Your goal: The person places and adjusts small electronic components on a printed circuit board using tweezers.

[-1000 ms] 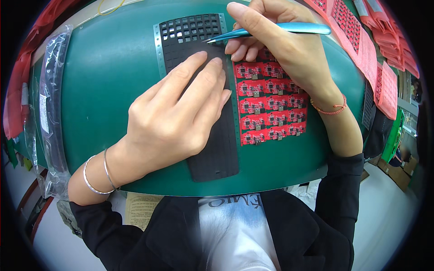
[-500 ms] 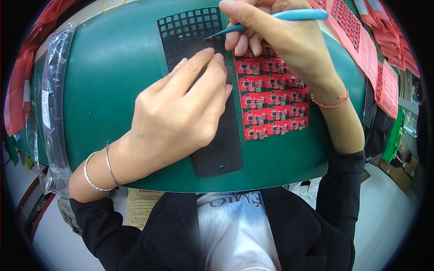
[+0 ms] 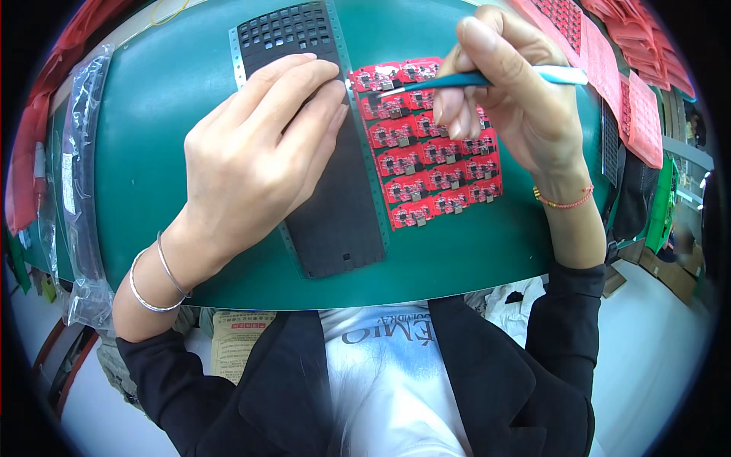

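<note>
My right hand (image 3: 518, 84) grips blue tweezers (image 3: 464, 79) with a pale rear end. Their tip is over the upper left of a panel of red circuit boards (image 3: 400, 161). A small black piece (image 3: 373, 100) shows at the tip, on or just above a board; contact is unclear. My left hand (image 3: 263, 145), fingers stretched forward and slightly bent, rests across a long black sheet (image 3: 335, 221) left of the panel. The sheet's far end has rows of square openings (image 3: 285, 32), and perforated strips run along its edges. The left thumb is partly hidden.
A green mat (image 3: 160, 99) covers the table. A clear plastic bag (image 3: 87, 183) with dark contents lies along the left side. Pink wrapping (image 3: 544, 57) with more red boards is at the far right. Pink bundles (image 3: 632, 38) lie beyond it.
My right hand has moved the tweezers from the black sheet's far end to the red boards, where a black piece shows at the tip. The left hand stays on the sheet; the view has shifted.
</note>
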{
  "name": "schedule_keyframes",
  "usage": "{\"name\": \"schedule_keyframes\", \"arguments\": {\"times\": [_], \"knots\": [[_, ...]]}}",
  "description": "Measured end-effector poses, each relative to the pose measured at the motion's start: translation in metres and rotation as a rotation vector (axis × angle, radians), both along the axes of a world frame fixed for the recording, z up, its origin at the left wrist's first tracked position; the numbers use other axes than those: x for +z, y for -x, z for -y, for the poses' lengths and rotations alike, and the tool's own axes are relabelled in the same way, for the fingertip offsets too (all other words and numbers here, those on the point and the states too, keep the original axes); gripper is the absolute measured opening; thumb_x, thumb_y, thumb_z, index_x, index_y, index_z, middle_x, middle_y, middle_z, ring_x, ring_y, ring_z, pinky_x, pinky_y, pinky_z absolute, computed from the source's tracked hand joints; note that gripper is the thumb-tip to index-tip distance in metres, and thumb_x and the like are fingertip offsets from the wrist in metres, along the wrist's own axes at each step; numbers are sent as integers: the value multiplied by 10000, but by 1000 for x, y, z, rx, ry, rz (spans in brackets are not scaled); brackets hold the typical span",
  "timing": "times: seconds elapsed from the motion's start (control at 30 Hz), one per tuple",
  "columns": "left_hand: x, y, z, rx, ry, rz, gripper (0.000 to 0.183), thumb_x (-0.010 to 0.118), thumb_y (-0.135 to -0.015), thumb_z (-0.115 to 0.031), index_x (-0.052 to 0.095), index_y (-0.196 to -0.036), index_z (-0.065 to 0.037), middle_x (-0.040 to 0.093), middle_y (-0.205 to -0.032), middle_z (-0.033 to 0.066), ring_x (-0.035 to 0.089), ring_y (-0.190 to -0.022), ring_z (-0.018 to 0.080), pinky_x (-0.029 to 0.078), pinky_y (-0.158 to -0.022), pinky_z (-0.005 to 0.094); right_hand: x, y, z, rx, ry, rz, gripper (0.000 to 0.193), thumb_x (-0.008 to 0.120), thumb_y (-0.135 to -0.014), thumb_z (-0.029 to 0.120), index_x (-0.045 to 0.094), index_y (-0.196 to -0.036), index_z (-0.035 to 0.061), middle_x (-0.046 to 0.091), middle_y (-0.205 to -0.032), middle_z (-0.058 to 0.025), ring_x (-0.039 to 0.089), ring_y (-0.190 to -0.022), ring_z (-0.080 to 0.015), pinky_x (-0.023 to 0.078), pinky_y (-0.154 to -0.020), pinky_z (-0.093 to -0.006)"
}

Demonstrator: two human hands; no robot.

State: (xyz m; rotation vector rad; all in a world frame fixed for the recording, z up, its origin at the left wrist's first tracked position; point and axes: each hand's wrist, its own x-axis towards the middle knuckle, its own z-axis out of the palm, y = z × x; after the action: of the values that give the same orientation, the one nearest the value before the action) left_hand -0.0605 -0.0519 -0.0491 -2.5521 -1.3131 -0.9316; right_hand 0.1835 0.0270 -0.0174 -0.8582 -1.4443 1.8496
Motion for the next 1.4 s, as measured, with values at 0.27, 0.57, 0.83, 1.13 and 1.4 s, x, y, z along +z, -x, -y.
{"name": "schedule_keyframes", "arguments": {"times": [0.27, 0.57, 0.83, 1.13, 1.4], "knots": [[6, -9, 19, -317, 65, 76, 270, 828, -684, -8, 748, -940, 17, 722, -955, 119, 699, -872, 287, 597, -730, 366, 9, -36, 35, 49, -56, 153, 263, 625, -1044, 193, 562, -889, -10, 709, -738, -196, 704, -576, -200, 550, -477, -265], [2, -21, 31, -479, 177, 61, 268, 849, -749, -188, 745, -920, -11, 712, -957, 95, 701, -900, 261, 549, -671, 363, 2, -51, 58, 71, 18, 319, 225, 734, -977, 144, 638, -839, -6, 722, -708, -115, 730, -623, -143, 543, -524, -222], [-7, -23, 30, -475, 195, 74, 292, 840, -735, -157, 761, -966, 4, 725, -1004, 118, 720, -955, 283, 569, -711, 374, -3, -55, 57, 136, -5, 343, 213, 739, -970, 127, 644, -826, 2, 709, -682, -80, 719, -614, -124, 539, -532, -211], [-11, -24, 31, -482, 177, 108, 291, 846, -717, -123, 758, -955, 20, 732, -986, 126, 729, -951, 283, 582, -718, 378, -4, -53, 60, 115, -10, 347, 207, 738, -969, 115, 642, -818, 10, 694, -668, -70, 716, -613, -110, 533, -531, -203], [-12, -24, 32, -484, 179, 112, 275, 841, -720, -107, 758, -947, 25, 736, -981, 132, 733, -957, 285, 579, -719, 378, -4, -52, 62, 114, -44, 357, 214, 742, -966, 116, 642, -805, 15, 697, -670, -62, 715, -614, -105, 529, -532, -196]]}}
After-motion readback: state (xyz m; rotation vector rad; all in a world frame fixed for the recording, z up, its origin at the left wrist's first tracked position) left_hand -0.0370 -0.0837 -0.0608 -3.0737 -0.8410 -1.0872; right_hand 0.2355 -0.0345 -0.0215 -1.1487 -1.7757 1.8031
